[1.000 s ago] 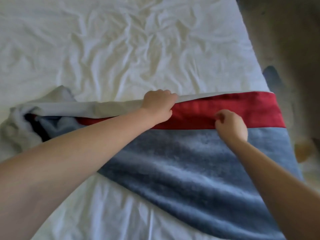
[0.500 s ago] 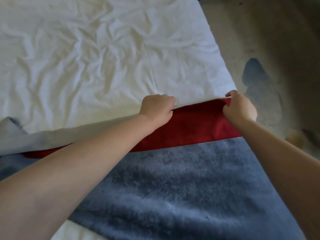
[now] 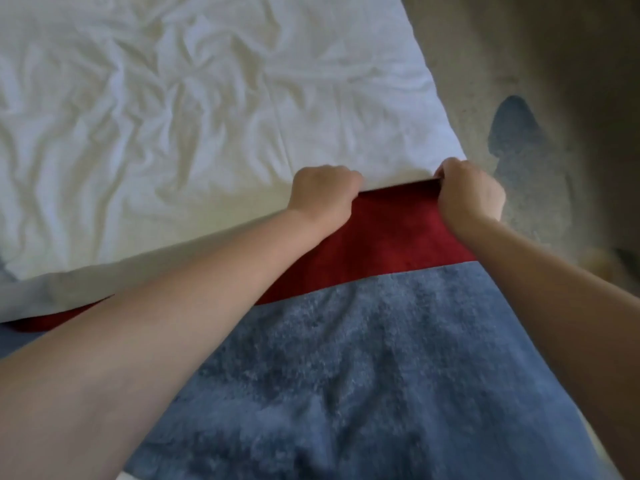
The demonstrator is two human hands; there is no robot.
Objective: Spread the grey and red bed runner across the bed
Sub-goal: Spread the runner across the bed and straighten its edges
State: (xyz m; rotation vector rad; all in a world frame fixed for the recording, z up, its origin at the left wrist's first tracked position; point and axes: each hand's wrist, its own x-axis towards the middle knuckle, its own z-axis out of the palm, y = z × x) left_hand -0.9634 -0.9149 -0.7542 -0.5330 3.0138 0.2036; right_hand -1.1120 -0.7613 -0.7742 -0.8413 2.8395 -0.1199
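Observation:
The bed runner [image 3: 363,358] lies over the near part of the bed [image 3: 173,116], fuzzy blue-grey with a red band [image 3: 391,237] along its far edge. My left hand [image 3: 323,195] grips that far edge near the middle of the view, fingers curled over it. At the bed's right side my right hand [image 3: 469,192] grips the red band's corner. To the left of my left arm the edge is folded over and shows a pale grey underside [image 3: 52,292].
The white sheet on the bed is heavily wrinkled beyond the runner. A beige carpeted floor [image 3: 519,64] runs along the right of the bed, with a dark blue-grey patch [image 3: 516,129] on it.
My right hand slid right along the red band to its corner at the bed's side. The view shifted right, and the runner's bunched left end has gone out of view.

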